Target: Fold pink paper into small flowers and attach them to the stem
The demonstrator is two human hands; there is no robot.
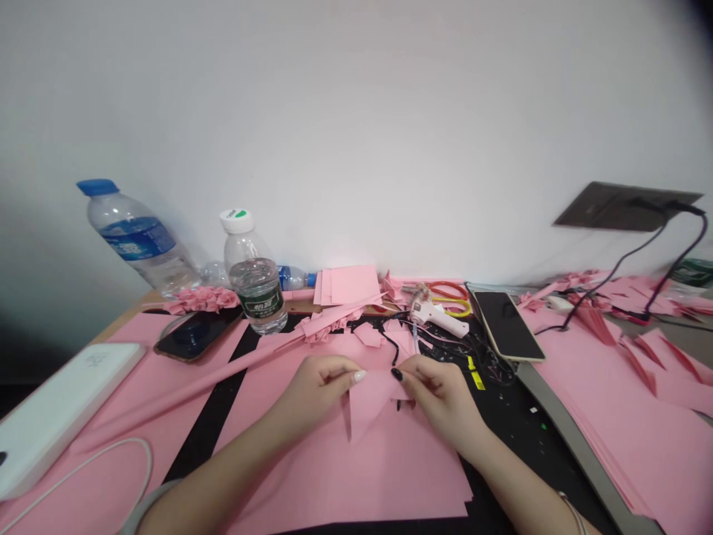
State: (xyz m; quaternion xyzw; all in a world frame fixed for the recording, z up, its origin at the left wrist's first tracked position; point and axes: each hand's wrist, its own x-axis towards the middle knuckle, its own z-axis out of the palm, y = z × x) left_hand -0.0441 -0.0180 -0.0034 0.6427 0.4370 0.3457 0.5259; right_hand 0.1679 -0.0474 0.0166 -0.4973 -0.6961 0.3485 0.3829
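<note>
Both my hands meet over the middle of the desk, pinching a folded piece of pink paper (370,401) between their fingertips. My left hand (315,394) grips its left edge, and my right hand (440,401) holds its right edge. Its folds are partly hidden by my fingers. Below my hands lies a large flat pink paper sheet (345,483), with the folded piece held just above it. A thin black cable (390,345) curves on the desk just beyond my fingertips.
Beyond my hands are a white hot glue gun (431,312), red-and-yellow-handled scissors (448,299), several water bottles (256,282), paper roses (200,299), a stack of pink sheets (629,416), two phones (506,327) (194,334) and a white power bank (61,416).
</note>
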